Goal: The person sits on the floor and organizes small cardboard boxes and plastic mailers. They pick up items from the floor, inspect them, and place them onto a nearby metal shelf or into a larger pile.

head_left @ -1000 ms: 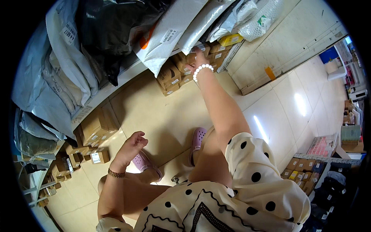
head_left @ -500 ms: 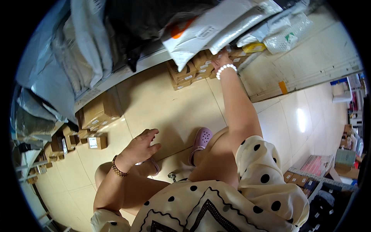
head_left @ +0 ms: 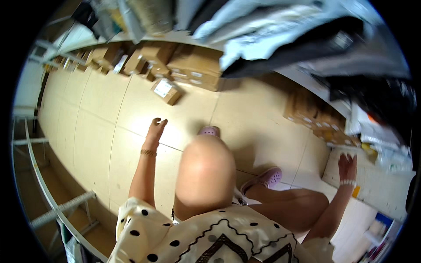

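My left hand (head_left: 155, 131), a gold-coloured bracelet at its wrist, hangs over the tiled floor with bent fingers apart and nothing in them. Just beyond it lies a small brown cardboard box (head_left: 172, 97) with a white label, standing apart from the larger boxes. Far to the right, my right hand (head_left: 347, 166) wears a white bead bracelet; its fingers stretch out and hold nothing. A pale panel (head_left: 376, 182) lies behind that hand; whether they touch I cannot tell. Stacked cardboard boxes (head_left: 313, 109) sit under the shelf nearest to it.
Larger cardboard boxes (head_left: 193, 65) line the floor beneath the shelf edge (head_left: 188, 38). White, grey and black plastic mailer bags (head_left: 285, 41) overhang that shelf. A metal rack frame (head_left: 66, 210) stands at the left. My feet wear purple clogs (head_left: 269, 177), and one knee is raised.
My view and body have turned left. My right hand has come away from the stacked boxes under the shelf, empty. My left hand now reaches nearer the small labelled box.
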`<action>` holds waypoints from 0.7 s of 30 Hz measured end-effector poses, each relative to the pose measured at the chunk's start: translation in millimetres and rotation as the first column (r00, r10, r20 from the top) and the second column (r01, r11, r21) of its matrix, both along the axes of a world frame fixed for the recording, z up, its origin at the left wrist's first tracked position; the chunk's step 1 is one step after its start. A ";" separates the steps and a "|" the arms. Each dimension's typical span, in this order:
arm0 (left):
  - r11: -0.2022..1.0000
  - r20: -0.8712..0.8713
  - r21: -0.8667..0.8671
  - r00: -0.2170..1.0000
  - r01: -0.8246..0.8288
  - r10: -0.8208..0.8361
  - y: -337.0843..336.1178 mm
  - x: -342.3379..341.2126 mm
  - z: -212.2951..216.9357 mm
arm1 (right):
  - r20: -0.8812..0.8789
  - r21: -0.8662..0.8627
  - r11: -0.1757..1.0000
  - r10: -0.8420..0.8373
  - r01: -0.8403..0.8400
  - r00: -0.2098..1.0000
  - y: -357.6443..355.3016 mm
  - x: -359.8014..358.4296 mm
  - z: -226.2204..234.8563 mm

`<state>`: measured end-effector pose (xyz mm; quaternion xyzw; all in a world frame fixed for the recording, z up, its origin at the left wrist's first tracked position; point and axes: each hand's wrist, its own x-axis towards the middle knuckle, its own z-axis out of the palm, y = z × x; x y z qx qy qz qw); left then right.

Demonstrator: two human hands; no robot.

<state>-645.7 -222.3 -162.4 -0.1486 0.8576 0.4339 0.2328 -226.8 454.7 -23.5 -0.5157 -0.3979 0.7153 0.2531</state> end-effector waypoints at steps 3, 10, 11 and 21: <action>0.974 -0.057 -0.080 0.977 -0.212 0.208 -26.2 -15.4 -80.3 | 0.205 0.060 0.996 0.047 -0.061 0.978 -35.1 -3.6 16.9; 0.916 -0.171 -0.292 0.958 -0.274 0.232 87.5 -121.4 -89.7 | 0.407 0.099 0.994 0.003 -0.048 0.913 -47.1 -10.6 15.4; 0.882 -0.119 -0.345 0.947 -0.322 0.299 94.8 -133.8 -92.8 | 0.428 0.106 0.993 0.001 -0.051 0.904 -50.0 -17.3 16.4; 0.868 -0.165 -0.141 0.876 -0.476 0.454 81.7 -133.5 -117.3 | 0.466 0.103 0.981 0.096 -0.162 0.880 -66.9 -60.8 15.9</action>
